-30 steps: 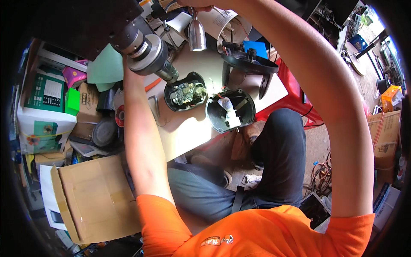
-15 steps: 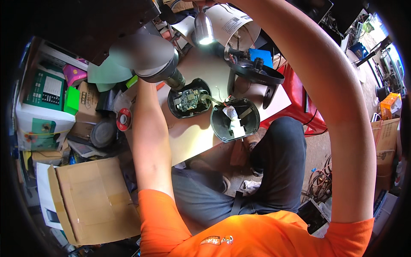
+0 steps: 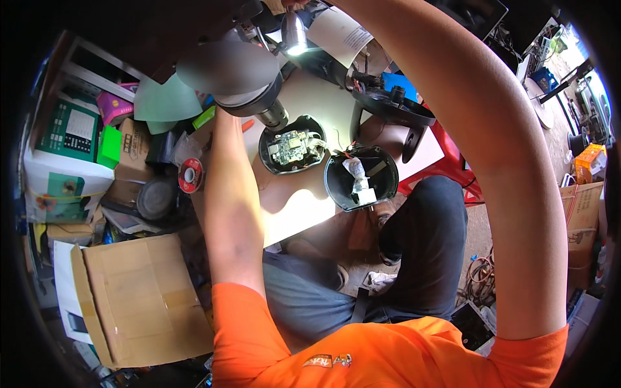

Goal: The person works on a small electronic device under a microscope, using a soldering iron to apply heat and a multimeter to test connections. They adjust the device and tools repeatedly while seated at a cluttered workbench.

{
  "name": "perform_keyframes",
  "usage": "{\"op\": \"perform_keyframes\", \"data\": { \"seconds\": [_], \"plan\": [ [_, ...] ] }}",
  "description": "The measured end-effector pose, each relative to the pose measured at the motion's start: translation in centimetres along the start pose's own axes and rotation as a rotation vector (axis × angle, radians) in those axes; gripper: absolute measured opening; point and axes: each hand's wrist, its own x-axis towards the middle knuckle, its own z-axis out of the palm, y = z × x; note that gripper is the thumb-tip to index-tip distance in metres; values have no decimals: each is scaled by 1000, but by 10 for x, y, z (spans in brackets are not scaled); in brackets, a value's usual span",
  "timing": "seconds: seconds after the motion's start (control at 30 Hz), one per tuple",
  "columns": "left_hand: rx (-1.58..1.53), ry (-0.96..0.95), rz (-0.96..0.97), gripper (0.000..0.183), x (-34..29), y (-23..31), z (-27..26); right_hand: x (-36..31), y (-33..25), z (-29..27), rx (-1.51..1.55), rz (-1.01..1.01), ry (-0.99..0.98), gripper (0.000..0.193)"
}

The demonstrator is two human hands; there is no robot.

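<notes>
My left forearm reaches up the table to a dark microscope head with a pale ring, which hides my left hand and its fingers. Below its lens lies a rounded black housing half with a green circuit board inside. Thin wires link it to a second black housing half, which holds a white part wrapped in clear film. My right arm arches over the right side to the top edge. There a bit of my right hand shows, closed at the top of a lit silver lamp.
A black ring-shaped stand is at the table's far right, beside a red plastic stool. A tape or solder roll and an opened cardboard box lie to the left. Coiled cables are on the floor at right.
The lamp has shifted left and up a little, and its bright patch on the table has moved. The housing halves sit slightly further right in the picture as the view shifts.
</notes>
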Motion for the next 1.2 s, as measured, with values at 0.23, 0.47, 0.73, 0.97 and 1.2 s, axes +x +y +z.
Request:
{"op": "perform_keyframes", "data": {
  "seconds": [0.23, 0.47, 0.73, 0.97, 1.2],
  "plan": [
    [-21, -36, -11, 47, 3, -2, 2, 25, 12, 11, -164, -137, -50, 11],
    [-31, -46, -18, 48, -2, 0, 0, -18, -9, 3, -225, -217, 151, 17],
    [-94, -129, -44, 49, 6, -16, 19, -102, -49, 18, 601, 414, 405, 22],
    [-117, -172, -47, 50, -8, -12, 21, -146, -68, -10, 858, 490, 333, 24],
    [-513, -339, -205, 58, 2, -11, -14, -143, -71, 3, 936, 464, 131, 19]
  ]
}}
